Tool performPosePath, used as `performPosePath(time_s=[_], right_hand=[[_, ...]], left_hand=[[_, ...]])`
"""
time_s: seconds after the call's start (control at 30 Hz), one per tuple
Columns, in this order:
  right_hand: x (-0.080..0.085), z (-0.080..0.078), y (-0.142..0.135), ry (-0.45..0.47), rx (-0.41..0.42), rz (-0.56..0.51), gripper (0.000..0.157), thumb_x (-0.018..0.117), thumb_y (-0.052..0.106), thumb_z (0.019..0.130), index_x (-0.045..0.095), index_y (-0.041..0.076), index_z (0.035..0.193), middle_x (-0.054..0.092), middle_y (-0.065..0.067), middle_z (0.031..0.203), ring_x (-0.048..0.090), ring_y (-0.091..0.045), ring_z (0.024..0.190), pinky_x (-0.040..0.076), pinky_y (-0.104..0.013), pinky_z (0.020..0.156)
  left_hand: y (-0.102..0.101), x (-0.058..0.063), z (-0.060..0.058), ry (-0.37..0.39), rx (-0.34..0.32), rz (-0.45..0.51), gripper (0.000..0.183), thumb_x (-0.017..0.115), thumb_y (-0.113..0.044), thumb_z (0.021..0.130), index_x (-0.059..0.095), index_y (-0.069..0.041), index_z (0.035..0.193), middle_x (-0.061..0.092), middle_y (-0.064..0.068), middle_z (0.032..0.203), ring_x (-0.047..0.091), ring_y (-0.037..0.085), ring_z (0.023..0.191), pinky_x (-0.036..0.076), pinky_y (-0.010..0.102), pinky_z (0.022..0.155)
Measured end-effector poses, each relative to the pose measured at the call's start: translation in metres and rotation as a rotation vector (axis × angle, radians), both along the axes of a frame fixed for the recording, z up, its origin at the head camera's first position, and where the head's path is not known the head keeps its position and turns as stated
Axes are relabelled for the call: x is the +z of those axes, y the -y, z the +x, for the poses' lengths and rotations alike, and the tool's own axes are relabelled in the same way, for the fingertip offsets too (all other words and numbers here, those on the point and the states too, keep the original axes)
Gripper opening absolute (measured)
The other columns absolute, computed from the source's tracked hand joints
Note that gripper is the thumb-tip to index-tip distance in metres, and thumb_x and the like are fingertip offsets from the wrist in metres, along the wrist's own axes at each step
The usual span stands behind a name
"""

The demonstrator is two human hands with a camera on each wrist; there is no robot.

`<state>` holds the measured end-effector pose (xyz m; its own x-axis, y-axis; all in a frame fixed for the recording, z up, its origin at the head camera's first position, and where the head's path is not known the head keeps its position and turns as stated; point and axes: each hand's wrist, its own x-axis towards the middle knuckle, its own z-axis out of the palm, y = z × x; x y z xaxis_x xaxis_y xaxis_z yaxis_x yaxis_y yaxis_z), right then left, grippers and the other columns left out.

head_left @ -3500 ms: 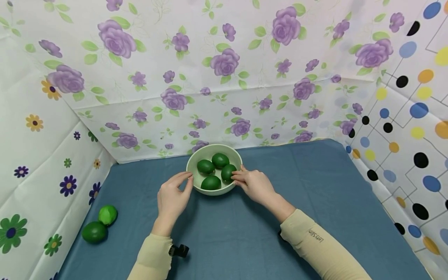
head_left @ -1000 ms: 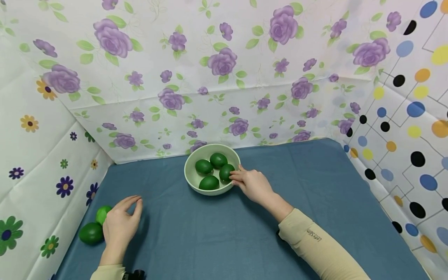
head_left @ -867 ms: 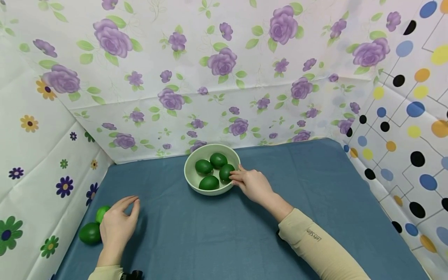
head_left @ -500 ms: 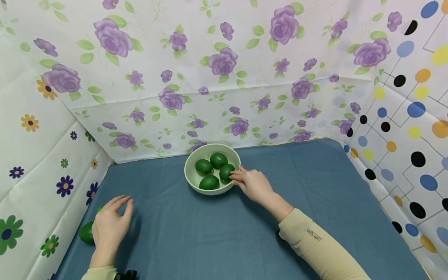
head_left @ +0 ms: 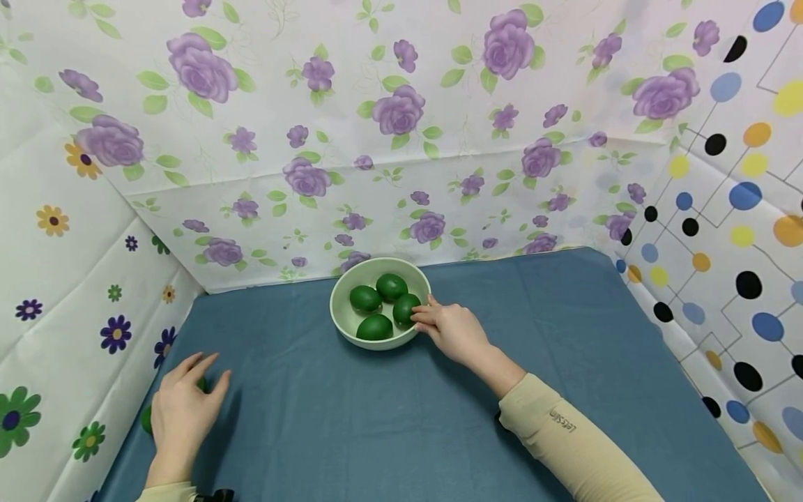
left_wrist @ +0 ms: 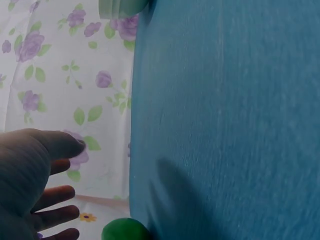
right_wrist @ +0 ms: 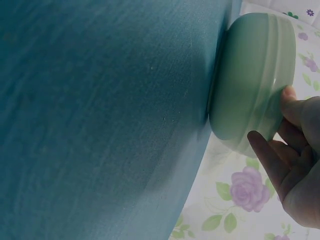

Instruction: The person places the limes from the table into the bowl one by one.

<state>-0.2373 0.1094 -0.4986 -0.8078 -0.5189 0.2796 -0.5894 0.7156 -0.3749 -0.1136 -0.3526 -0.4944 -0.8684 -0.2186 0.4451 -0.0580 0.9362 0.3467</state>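
A pale green bowl stands at the back of the table with several dark green, lime-like fruits in it. My right hand holds the bowl's right rim, fingertips reaching over the edge beside one fruit. In the right wrist view, the thumb and a finger touch the bowl's outer wall. At the left, my left hand hovers above two loose green fruits, fingers spread and holding nothing. It mostly hides them; a dark one peeks out on its left. The left wrist view shows a green fruit beyond the fingers.
A blue cloth covers the table. Behind it rises a white sheet with purple roses. Flowered cloth borders the left side and dotted cloth the right.
My left hand has left the bowl's left rim, moved left over the loose fruits, and just now spread its thumb and fingers. My right hand has stayed on the bowl.
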Motion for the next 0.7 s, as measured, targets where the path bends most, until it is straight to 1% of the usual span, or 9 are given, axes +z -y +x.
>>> performPosePath(time_s=[0.13,0.27,0.37,0.57,0.7], right_hand=[[-0.001,0.000,0.000,0.002,-0.004,0.002,0.032,0.073,0.029,0.104,0.079,0.018,0.134,0.070,0.002,0.142,0.070,-0.023,0.124,0.065,-0.045,0.091],[-0.002,-0.001,0.000,0.000,0.000,-0.004,0.032,0.073,0.029,0.104,0.078,0.017,0.134,0.070,0.001,0.142,0.069,-0.024,0.126,0.064,-0.045,0.092],[-0.002,-0.001,0.000,-0.004,0.005,-0.013,0.032,0.073,0.028,0.104,0.078,0.016,0.134,0.070,-0.001,0.142,0.067,-0.025,0.130,0.064,-0.046,0.093],[-0.002,-0.001,0.000,-0.004,0.009,-0.016,0.032,0.073,0.028,0.104,0.079,0.016,0.134,0.070,0.000,0.142,0.066,-0.026,0.131,0.064,-0.047,0.094],[-0.002,-0.001,-0.001,-0.003,0.006,-0.013,0.032,0.073,0.029,0.104,0.079,0.017,0.134,0.070,0.001,0.141,0.066,-0.025,0.131,0.063,-0.047,0.094]], left_hand=[[0.007,0.001,0.001,0.092,0.034,-0.021,0.048,0.087,-0.014,0.089,0.074,0.002,0.132,0.061,0.033,0.140,0.057,0.059,0.120,0.048,0.077,0.090],[0.012,0.002,0.000,0.166,0.068,-0.028,0.051,0.085,-0.016,0.091,0.070,0.002,0.137,0.056,0.035,0.145,0.052,0.062,0.125,0.043,0.081,0.096],[0.015,0.004,0.000,0.220,0.083,-0.034,0.053,0.083,-0.018,0.093,0.068,0.002,0.140,0.054,0.035,0.147,0.049,0.062,0.127,0.042,0.082,0.096],[0.021,0.005,-0.002,0.316,0.103,-0.046,0.058,0.081,-0.022,0.094,0.064,0.004,0.143,0.050,0.038,0.149,0.046,0.064,0.128,0.043,0.082,0.093],[0.025,0.006,-0.003,0.370,0.139,-0.029,0.059,0.079,-0.022,0.095,0.061,0.004,0.146,0.047,0.039,0.150,0.044,0.064,0.129,0.041,0.082,0.095]])
